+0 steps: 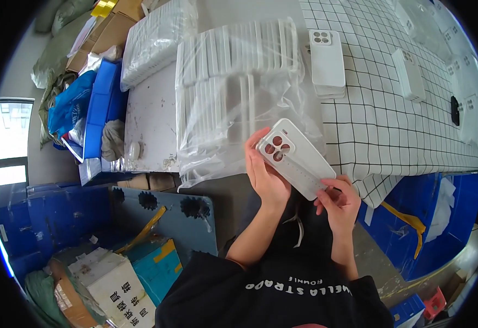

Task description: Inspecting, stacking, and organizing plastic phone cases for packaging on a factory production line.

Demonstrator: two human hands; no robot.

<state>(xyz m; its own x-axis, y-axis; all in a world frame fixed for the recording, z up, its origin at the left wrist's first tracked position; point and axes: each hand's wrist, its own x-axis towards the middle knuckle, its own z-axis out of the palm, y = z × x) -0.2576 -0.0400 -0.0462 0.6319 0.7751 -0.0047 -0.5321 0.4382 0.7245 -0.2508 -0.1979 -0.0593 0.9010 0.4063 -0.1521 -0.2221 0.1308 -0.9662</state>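
Broadly, the white cloth with thin black grid lines [367,136]: we see it spread over the table on the right, its front edge hanging down.
Clear plastic bag [211,117]: we find it ahead of the person, packed with upright rows of slim white pieces.
Black short-sleeved top [282,306]: we make out two lines of white lettering across the chest.
Blue open-topped bin [463,213]: we see it below the cloth at right, a yellow strip over its side.
White cardboard carton [99,273]: we spot it at lower left, with rows of bold dark characters on one face.
Stack of white rectangular phone cases [327,63]: we see it lying on the cloth beside the bag, square camera panel uppermost.
Left hand [269,177]: we see it curled under the held case, fingers behind the camera end.
Right hand [341,202]: we see thumb and fingers pinching the case's opposite end, near a corner.
Translucent white rectangular phone case [304,167]: we find it tilted between both hands, in front of the bag; four round openings sit in its camera panel, and along its face runs a line of marks too small for us to read.
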